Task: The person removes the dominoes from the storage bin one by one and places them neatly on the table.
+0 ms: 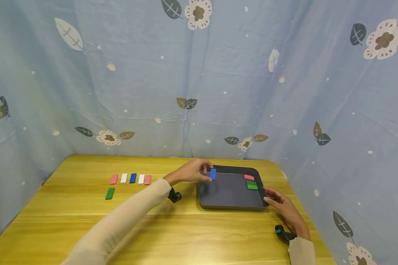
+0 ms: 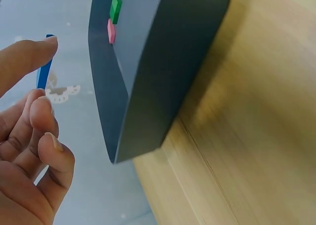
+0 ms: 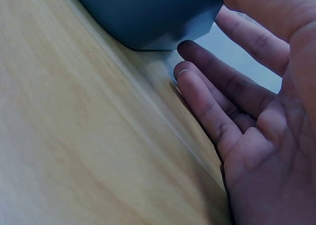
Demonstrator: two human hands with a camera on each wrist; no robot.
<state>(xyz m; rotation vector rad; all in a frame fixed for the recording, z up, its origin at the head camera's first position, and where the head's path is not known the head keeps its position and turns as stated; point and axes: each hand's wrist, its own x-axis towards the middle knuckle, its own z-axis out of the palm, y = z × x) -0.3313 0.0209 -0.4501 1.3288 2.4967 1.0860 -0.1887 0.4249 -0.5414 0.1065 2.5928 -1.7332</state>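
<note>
Between thumb and fingertips, my left hand pinches a small flat blue tile over the left part of a dark grey tray. In the left wrist view the blue tile appears edge-on between thumb and finger, with the other fingers loosely bent. My right hand holds the tray's right side, thumb at the rim. Its remaining fingers spread beside the tray's outer wall in the right wrist view. Inside the tray, at the right, lie a pink tile and green tiles, side by side.
On the table's left, a row holds pink, white and blue tiles, then another white and another pink tile. A green tile lies nearer. A patterned blue curtain hangs behind the wooden table.
</note>
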